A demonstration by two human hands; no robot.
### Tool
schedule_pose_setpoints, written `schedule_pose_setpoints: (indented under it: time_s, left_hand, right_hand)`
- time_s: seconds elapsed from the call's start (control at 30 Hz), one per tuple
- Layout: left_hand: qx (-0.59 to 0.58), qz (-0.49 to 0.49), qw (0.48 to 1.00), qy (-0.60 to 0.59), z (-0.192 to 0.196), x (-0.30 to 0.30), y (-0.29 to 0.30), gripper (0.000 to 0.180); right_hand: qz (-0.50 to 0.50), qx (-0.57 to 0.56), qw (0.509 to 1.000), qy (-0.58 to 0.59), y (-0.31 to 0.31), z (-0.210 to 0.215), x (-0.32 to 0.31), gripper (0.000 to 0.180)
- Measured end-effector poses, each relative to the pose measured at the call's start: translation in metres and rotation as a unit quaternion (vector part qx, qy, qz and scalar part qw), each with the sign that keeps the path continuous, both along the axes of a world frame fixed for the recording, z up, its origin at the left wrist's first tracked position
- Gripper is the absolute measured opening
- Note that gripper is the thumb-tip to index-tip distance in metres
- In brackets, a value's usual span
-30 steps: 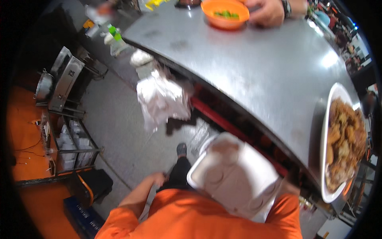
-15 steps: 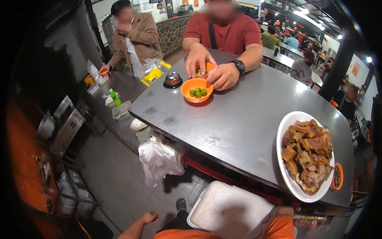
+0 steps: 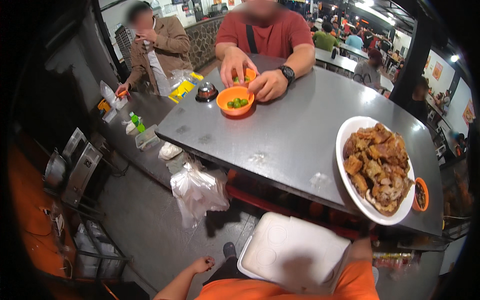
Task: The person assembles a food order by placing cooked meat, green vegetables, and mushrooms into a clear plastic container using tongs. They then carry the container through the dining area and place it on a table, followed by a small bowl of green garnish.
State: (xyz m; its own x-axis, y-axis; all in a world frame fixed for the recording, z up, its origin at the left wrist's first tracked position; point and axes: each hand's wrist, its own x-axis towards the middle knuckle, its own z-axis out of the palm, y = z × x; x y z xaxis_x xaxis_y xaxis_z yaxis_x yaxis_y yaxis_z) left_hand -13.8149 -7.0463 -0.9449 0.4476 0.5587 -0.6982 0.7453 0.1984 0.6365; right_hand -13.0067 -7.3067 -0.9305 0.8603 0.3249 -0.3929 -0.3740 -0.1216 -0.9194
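My left hand [image 3: 204, 264] hangs low beside the white lidded box, its fingers loosely curled and nothing visible in them. From the orange sleeve at lower right, my right forearm [image 3: 363, 248] reaches up to the near rim of an oval white plate [image 3: 345, 165]. The right hand itself is hidden there, so whether it touches the plate does not show. Browned, chopped meat [image 3: 378, 165] is heaped on the plate at the table's near right edge. Next to it sits a small orange bowl of dark sauce [image 3: 421, 195].
Across the grey table [image 3: 280, 135], a person in red handles two orange bowls [image 3: 235, 109] of small green citrus fruits. A metal call bell [image 3: 206, 91] stands beside them. Another person [image 3: 162, 47] is at far left. Plastic bags [image 3: 197, 190] hang below the table edge; a white box [image 3: 295, 250] lies before me.
My view has shifted, so the table and everything on it appear higher and further left. My left hand appears slightly higher and further right. The plate keeps its place on the table.
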Motion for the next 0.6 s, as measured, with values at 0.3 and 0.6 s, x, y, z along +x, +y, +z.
schedule_pose_setpoints:
  time_s: [0.3, 0.6]
  left_hand:
    - [0.032, -0.012, 0.988, -0.148, 0.069, 0.087, 0.043, 0.027]
    - [0.390, -0.015, 0.861, -0.326, 0.111, 0.333, 0.152, 0.028]
  right_hand:
    - [0.121, 0.096, 0.987, -0.035, -0.003, 0.063, 0.012, 0.043]
    - [0.044, 0.174, 0.979, 0.095, 0.068, 0.137, -0.155, 0.045]
